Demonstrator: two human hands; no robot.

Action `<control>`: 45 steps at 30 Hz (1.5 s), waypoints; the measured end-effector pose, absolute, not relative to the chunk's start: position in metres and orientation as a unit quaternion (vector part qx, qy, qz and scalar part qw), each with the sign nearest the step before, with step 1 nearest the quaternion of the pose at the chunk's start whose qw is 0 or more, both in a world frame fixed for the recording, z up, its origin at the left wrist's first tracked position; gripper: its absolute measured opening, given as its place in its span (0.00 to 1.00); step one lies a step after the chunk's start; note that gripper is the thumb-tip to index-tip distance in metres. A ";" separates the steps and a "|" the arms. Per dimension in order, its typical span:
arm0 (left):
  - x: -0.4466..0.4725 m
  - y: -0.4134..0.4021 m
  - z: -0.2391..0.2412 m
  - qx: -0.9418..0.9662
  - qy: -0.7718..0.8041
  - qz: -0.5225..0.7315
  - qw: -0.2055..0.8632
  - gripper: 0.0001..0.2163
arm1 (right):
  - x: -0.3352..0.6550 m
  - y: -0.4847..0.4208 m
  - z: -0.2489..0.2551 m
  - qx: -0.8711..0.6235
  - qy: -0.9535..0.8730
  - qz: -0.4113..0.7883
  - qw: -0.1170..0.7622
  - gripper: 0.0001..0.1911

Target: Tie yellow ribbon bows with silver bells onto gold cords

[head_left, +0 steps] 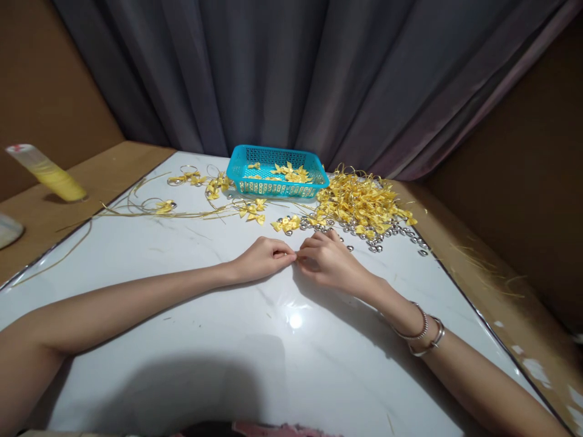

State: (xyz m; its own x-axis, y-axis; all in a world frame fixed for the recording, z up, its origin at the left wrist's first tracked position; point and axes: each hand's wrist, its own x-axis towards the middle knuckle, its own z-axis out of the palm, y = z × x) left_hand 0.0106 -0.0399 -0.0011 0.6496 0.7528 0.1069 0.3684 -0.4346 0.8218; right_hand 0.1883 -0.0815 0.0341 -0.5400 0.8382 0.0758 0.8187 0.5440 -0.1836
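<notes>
My left hand (264, 259) and my right hand (328, 260) meet fingertip to fingertip above the middle of the white tabletop (218, 340). Both are closed in a pinch, and whatever lies between the fingers is hidden or too small to name. Just beyond my right hand lie scattered silver oval beads (376, 247). A few yellow ribbon bows (286, 224) rest past my fingertips. Behind the beads rises a large heap of yellow bows with gold cords (359, 200).
A turquoise plastic basket (277, 191) holding yellow bows stands at the back. Long gold cords (195, 215) and looped bows (164, 206) spread over the left side. A clear cylinder with yellow contents (54, 176) leans at far left. A grey curtain (273, 73) hangs behind.
</notes>
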 end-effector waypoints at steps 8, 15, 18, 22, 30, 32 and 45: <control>0.010 -0.040 -0.003 0.825 0.333 0.248 0.383 0.11 | 0.192 -0.076 0.028 -0.475 -0.868 0.099 0.102 0.10; 0.010 -0.041 -0.002 0.819 0.339 0.265 0.379 0.10 | 0.199 -0.069 0.028 -0.481 -0.848 0.192 0.114 0.11; 0.010 -0.041 -0.002 0.814 0.341 0.273 0.383 0.10 | 0.201 -0.067 0.030 -0.487 -0.820 0.268 0.137 0.11; 0.010 -0.041 -0.003 0.814 0.337 0.285 0.378 0.10 | 0.206 -0.064 0.031 -0.502 -0.768 0.366 0.155 0.10; 0.010 -0.042 -0.002 0.813 0.336 0.297 0.371 0.11 | 0.216 -0.060 0.029 -0.520 -0.698 0.460 0.175 0.07; 0.010 -0.042 -0.002 0.812 0.338 0.298 0.371 0.11 | 0.218 -0.059 0.028 -0.524 -0.691 0.465 0.179 0.07; 0.008 -0.041 -0.003 0.803 0.356 0.294 0.378 0.12 | 0.220 -0.058 0.023 -0.539 -0.700 0.441 0.158 0.08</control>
State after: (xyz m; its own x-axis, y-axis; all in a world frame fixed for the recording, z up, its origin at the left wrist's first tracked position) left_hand 0.0080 -0.0407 -0.0028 0.5747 0.7930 0.2021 0.3486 -0.4606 0.8163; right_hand 0.2203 -0.0579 0.0226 -0.3695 0.8938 -0.2542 0.6156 0.0305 -0.7875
